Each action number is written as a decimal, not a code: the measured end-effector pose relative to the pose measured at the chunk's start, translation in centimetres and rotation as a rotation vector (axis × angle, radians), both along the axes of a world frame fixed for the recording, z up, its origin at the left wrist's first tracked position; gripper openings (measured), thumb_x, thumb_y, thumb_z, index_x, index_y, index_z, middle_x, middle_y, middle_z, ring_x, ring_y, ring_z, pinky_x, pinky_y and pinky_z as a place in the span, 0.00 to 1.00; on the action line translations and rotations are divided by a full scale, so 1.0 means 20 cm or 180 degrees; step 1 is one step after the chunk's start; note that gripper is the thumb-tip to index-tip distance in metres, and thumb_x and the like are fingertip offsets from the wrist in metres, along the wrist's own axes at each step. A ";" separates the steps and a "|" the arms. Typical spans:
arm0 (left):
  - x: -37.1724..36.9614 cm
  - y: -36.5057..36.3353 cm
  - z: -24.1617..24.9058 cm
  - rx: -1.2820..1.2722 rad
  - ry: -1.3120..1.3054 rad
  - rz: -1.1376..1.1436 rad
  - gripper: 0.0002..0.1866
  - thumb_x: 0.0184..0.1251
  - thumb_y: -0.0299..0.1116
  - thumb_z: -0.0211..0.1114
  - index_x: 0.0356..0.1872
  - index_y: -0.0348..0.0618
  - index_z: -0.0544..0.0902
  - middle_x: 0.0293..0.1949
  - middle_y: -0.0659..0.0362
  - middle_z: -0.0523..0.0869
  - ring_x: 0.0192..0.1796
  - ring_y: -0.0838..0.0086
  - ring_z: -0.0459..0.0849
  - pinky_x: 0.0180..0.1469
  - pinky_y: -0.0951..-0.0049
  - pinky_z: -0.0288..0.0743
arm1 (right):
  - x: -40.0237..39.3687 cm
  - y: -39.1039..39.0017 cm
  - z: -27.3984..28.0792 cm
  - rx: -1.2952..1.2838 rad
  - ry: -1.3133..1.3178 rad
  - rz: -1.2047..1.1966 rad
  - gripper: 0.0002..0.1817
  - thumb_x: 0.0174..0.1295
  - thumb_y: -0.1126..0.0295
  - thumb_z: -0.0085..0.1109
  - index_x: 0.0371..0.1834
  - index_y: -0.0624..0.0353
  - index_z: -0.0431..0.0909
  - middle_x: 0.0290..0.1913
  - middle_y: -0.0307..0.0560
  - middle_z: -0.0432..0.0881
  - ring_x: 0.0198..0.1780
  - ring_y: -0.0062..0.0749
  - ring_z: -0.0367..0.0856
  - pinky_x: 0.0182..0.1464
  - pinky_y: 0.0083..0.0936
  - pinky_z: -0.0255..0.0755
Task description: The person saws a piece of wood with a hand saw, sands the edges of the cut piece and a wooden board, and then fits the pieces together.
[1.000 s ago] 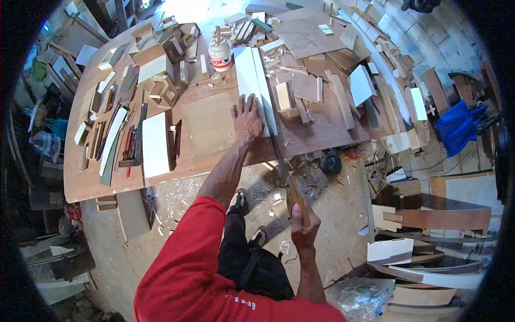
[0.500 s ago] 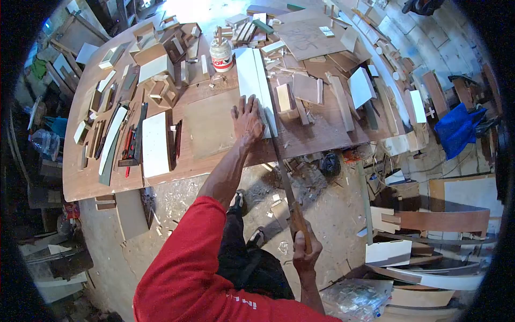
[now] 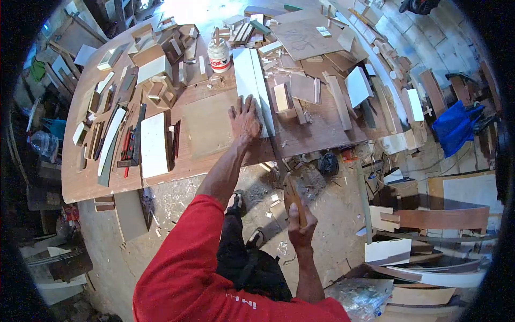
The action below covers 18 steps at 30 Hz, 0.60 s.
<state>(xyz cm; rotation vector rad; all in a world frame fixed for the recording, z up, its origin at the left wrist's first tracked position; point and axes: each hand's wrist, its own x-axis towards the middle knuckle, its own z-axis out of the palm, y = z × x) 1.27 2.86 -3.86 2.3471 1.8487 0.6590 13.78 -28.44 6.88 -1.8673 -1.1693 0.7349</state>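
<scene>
My left hand (image 3: 246,121) lies flat with its fingers spread on a long white board (image 3: 245,72), at the table's near edge. A lengthwise line runs down the board, and a narrow strip lies on its right side. My right hand (image 3: 302,225) is closed round the wooden handle of a handsaw (image 3: 292,196). The saw's blade points up and away from me, its far end at the board's near end, just right of my left hand. Whether the teeth sit inside the cut cannot be made out.
The wooden table (image 3: 188,129) carries a glue jar (image 3: 219,56), wooden box shapes (image 3: 161,91), a white panel (image 3: 155,145) and many offcuts (image 3: 306,88). A blue bag (image 3: 453,129) hangs at right. Boards (image 3: 389,251) are stacked at lower right. Scraps litter the floor.
My right hand has pushed the saw forward, up toward the table, so less of the blade shows before the edge. My left hand keeps its place on the board.
</scene>
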 end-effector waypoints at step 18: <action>-0.01 -0.02 -0.02 0.0036 0.0036 -0.0030 0.36 0.55 0.36 0.57 0.70 0.50 0.67 0.75 0.64 0.62 0.78 0.60 0.51 0.74 0.42 0.45 | -0.05 -0.04 0.08 0.0089 0.0061 -0.0049 0.21 0.71 0.63 0.48 0.54 0.71 0.77 0.36 0.60 0.83 0.38 0.38 0.84 0.40 0.32 0.75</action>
